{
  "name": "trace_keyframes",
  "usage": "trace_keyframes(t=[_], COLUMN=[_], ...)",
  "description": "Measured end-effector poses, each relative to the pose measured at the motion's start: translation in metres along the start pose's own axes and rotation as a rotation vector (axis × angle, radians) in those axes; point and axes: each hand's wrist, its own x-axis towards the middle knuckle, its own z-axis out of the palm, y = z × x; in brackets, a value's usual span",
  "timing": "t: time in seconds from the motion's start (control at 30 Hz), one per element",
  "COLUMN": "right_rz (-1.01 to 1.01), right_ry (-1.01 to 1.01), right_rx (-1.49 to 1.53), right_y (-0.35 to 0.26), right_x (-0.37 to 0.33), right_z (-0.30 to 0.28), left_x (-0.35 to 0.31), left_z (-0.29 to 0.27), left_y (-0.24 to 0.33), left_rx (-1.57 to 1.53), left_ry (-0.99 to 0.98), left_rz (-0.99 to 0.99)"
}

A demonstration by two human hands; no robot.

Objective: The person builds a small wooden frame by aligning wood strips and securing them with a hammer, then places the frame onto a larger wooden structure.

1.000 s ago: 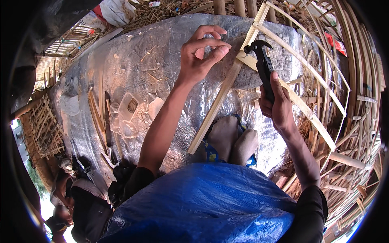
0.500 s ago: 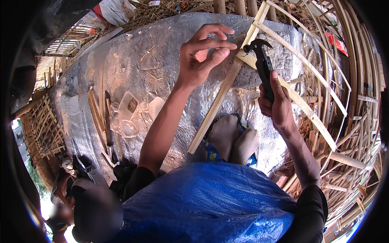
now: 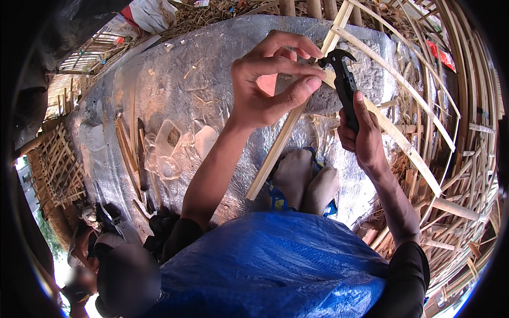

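Gripping one black claw hammer (image 3: 347, 85) by the handle, the right hand (image 3: 361, 132) has its fingers wrapped firmly shut, head upward above one wooden-strip frame (image 3: 395, 127). One left hand (image 3: 275, 79) is raised at the hammer head, thumb and forefinger nearly meeting; whether they hold anything cannot be told. This hand partly blocks the frame and one grey block (image 3: 324, 102). Two other people (image 3: 129, 281) occupy the lower left.

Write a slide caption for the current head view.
Right grip holding a black hammer, left grip raised close to its head, above wooden strips over a silver sheet.
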Motion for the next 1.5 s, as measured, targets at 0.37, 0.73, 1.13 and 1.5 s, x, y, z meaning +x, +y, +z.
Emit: trace_keyframes(t=[0.37,0.73,1.13,1.5], right_rz=[-0.012,-0.105,-0.075,-0.337], right_ry=[0.01,0.009,0.068,0.196], right_rx=[0.018,0.013,0.148,0.208], right_y=[-0.002,0.005,-0.004,-0.023], right_x=[-0.001,0.003,-0.005,-0.009], right_z=[0.002,0.004,0.006,-0.028], left_x=[0.011,0.009,0.005,-0.043], left_z=[0.005,0.01,0.029,0.109], left_y=[0.014,0.045,0.032,0.002], left_rx=[0.646,1.026,0.788,0.947], left_ry=[0.08,0.095,0.104,-0.532], left_rz=[0.588,0.799,0.602,-0.198])
